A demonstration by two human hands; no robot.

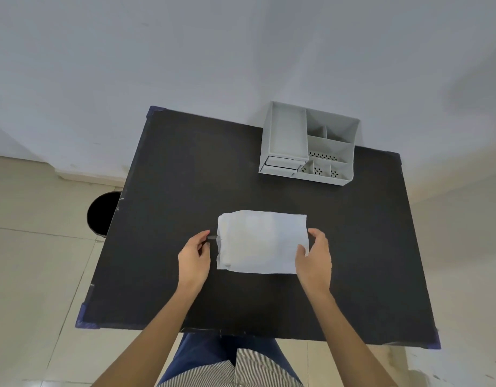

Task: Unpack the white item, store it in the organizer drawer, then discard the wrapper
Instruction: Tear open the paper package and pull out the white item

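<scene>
- Right now your two hands flank a white package lying flat on the black table, just in front of you at the near middle.
- Its long axis runs left to right, so each short end faces one hand.
- Your left hand sits just beside the left end, fingers loosely curled with thumb and forefinger near each other at the wrapper's edge; whether they actually pinch it cannot be told.
- Your right hand is at the right end, fingers spread and curved, thumb resting on the near right corner.
- Both hands are about equally near, the right one in contact.
- Far and to the right stands the grey organizer, its small drawers shut.
- A dark bin sits on the floor off the table's left edge.
</scene>
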